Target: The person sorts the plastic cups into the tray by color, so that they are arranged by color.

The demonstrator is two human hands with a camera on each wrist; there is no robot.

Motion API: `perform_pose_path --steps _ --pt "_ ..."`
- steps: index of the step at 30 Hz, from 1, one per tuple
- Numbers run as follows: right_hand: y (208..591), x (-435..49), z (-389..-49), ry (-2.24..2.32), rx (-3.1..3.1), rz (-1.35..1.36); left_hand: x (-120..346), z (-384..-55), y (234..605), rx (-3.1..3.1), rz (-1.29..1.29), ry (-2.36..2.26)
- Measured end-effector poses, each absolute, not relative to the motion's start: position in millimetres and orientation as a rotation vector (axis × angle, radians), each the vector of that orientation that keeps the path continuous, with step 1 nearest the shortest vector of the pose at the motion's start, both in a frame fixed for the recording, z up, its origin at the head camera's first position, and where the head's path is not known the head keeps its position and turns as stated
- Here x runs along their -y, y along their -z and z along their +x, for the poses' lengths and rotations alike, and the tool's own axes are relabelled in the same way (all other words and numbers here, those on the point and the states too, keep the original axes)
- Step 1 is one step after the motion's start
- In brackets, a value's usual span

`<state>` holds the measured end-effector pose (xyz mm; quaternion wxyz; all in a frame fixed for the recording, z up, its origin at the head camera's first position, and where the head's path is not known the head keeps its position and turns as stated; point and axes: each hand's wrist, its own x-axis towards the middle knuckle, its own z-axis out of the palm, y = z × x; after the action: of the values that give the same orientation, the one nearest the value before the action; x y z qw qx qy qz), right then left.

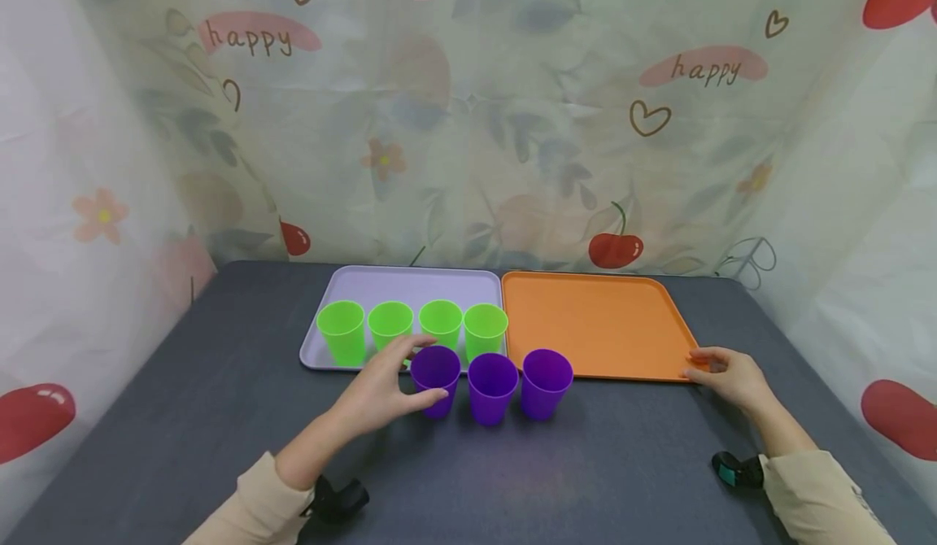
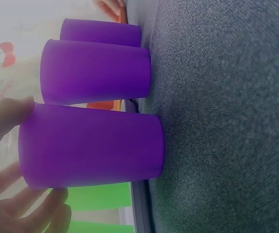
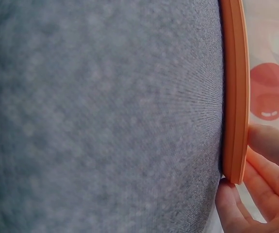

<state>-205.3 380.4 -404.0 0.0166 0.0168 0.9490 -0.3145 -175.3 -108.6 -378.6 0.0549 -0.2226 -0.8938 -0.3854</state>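
Three purple cups stand upright in a row on the dark table. My left hand (image 1: 381,388) curls round the leftmost purple cup (image 1: 435,368), with the thumb at its near side and the fingers at its far side. In the left wrist view the thumb and fingertips meet opposite sides of that cup (image 2: 90,148) near its rim. Beside it are the middle purple cup (image 1: 492,390) and the right one (image 1: 546,386). Over at the right, my right hand (image 1: 732,376) holds the near right corner of an orange tray (image 1: 593,325), pinching its edge (image 3: 234,165).
A lilac tray (image 1: 410,279) lies left of the orange tray, their sides meeting. Several green cups (image 1: 341,335) stand in a row along its front, close behind the purple ones. Patterned cloth (image 1: 468,122) hangs behind the table (image 1: 586,480) and at both sides.
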Motion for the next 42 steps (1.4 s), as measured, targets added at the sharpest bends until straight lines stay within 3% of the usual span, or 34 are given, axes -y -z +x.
perform_pose_path --steps 16,42 --pt "403.9 -381.1 -205.9 0.964 -2.941 0.065 114.0 -174.3 367.9 2.656 -0.671 1.153" --pt "404.8 -382.4 -207.5 0.955 -2.953 0.070 106.5 -168.3 312.0 2.462 -0.794 1.147"
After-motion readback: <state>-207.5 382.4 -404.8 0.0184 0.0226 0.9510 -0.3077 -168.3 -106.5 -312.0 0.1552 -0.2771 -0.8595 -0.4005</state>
